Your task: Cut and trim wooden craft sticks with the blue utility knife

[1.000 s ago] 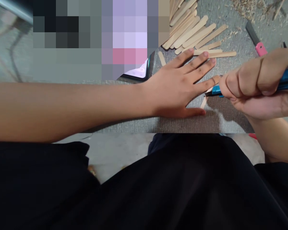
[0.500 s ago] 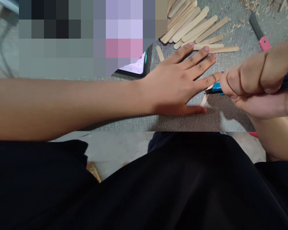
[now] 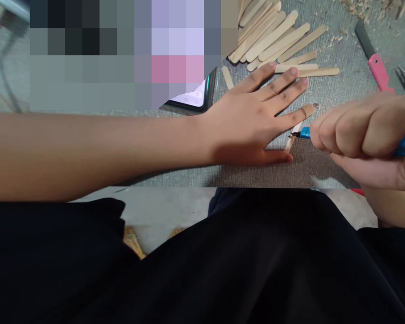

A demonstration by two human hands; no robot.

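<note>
light: moderate, uneven | shadow: tabletop (image 3: 344, 54) beside right hand (image 3: 367, 135) | blur: upper-left corner | pixelation: upper left

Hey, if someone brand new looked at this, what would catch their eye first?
Probably the left hand, spread palm down in mid-picture on the grey table. Right of it, the right hand grips a blue knife, blade tip at a thin wooden strip. Then the fanned wooden sticks at top and the pink-handled knife at upper right.
</note>
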